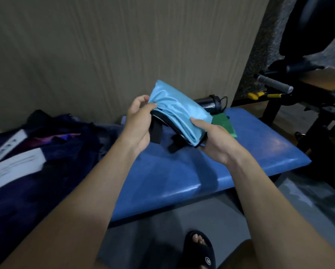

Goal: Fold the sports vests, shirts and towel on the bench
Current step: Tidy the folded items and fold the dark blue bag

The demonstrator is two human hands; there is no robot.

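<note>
Light-blue shiny sports vest with black trim, folded into a compact bundle, is held in the air above the blue padded bench, near the centre of the view. The left hand grips the bundle's end at 9 o'clock, fingers curled over the fabric and black edging. The right hand holds the lower end at 4 o'clock, thumb laid along the top. Black straps hang beneath, between the hands. A pile of dark navy and white garments lies on the bench at 9 o'clock. At 1 o'clock from the vest, a folded green cloth rests on the bench beside a dark bottle.
</note>
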